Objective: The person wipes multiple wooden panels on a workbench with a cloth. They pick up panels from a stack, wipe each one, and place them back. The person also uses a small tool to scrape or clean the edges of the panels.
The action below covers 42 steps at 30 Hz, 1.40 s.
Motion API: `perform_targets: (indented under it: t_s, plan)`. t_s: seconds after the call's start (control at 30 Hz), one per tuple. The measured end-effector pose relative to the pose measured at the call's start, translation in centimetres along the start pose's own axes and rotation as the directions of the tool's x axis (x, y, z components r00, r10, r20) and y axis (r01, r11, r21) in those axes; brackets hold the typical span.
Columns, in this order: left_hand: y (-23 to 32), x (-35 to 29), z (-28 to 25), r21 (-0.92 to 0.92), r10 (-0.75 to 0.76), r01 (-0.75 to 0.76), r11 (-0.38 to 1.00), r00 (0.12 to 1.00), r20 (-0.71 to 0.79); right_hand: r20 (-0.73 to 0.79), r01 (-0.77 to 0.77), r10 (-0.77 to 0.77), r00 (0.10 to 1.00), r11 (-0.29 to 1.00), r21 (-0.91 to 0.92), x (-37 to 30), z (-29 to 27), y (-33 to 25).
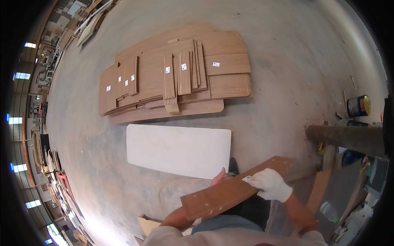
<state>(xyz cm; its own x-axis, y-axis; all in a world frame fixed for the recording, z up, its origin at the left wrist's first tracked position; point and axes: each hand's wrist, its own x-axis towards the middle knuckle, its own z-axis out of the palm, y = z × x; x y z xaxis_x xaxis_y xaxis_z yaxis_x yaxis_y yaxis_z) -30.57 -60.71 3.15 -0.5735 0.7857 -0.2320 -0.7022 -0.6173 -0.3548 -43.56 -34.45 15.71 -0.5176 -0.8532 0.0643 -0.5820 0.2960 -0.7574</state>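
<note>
A long brown wooden board (230, 194) with several holes along it is held tilted in front of my body. My bare left hand (218, 177) grips it from behind at the far edge; the thumb shows above the edge and the other fingers are hidden. My right hand (269, 184), in a white glove, lies over the board's right half with its fingers bent together. A small white label (247, 179) sits at those fingertips, against the board's face. Whether the label is fully stuck down I cannot tell.
Beyond the board a white panel (179, 151) lies on the concrete floor. Farther off is a stack of brown panels (227, 86), with narrow labelled boards (168, 76) on top. To the right are a metal beam (344, 136), a paint can (358, 106) and a plastic bottle (329, 212).
</note>
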Motion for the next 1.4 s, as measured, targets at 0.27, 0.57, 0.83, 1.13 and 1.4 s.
perform_targets:
  t_s: [0.27, 0.57, 0.83, 1.13, 1.4]
  plan:
    - [11.3, 1.8, 5.2, 0.325, 0.174, -0.062, 0.944, 0.929, -0.328, -0.043, 0.162, -0.167, 0.985, 0.981, -0.103, 14.4, -4.9, 11.8]
    - [29.7, 16.3, 2.6, 0.668, 0.674, -0.33, 0.667, 0.65, -0.352, 0.325, -0.245, 0.723, 0.61, -0.218, 0.945, 23.3, 0.5, 34.3]
    - [39.1, 21.9, 4.9, 0.729, 0.63, -0.162, 0.665, 0.647, -0.43, 0.641, -0.521, 0.606, 0.471, -0.395, 0.756, 32.8, -4.2, 43.2]
    - [46.5, 23.2, -2.8, 0.792, 0.906, 0.455, 0.407, -0.087, -0.415, 0.435, -0.546, 0.775, 0.46, -0.139, 0.826, 36.5, -2.4, 50.0]
    - [65.3, 19.7, -8.3, 0.216, 0.977, 0.976, -0.026, -0.02, 0.211, 0.423, -0.606, 0.808, 0.41, -0.105, 0.788, 37.3, 0.5, 51.4]
